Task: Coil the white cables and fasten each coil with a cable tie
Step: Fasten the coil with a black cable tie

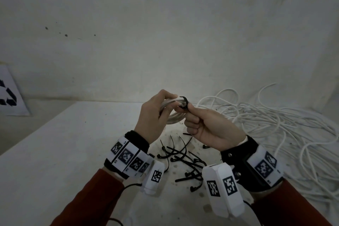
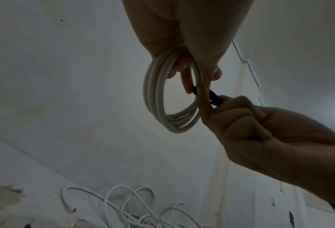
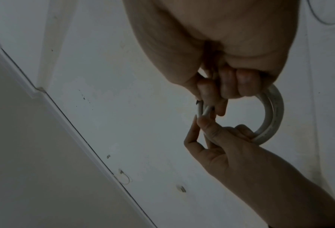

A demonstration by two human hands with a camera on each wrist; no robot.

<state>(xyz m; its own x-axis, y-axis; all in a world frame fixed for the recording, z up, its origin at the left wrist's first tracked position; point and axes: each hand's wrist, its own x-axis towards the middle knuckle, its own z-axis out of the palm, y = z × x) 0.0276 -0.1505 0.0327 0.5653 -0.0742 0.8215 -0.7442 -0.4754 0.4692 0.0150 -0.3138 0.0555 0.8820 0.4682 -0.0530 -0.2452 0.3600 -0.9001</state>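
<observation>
My left hand (image 1: 169,105) grips a small coil of white cable (image 1: 173,116) above the table, fingers curled through its loop. A black cable tie (image 1: 185,103) arches over the top of the coil. My right hand (image 1: 189,112) pinches the tie between thumb and forefinger, its other fingers curled. In the left wrist view the coil (image 2: 154,95) hangs as a ring of several turns, and the tie (image 2: 214,98) meets it at its right side. The right wrist view has the coil (image 3: 273,111) behind my fingers; the tie is mostly hidden there.
Several loose black cable ties (image 1: 183,159) lie on the white table (image 1: 73,152) below my hands. A large tangle of white cables (image 1: 275,124) fills the table's right side. A sign with a recycling mark (image 1: 9,93) leans against the wall at left.
</observation>
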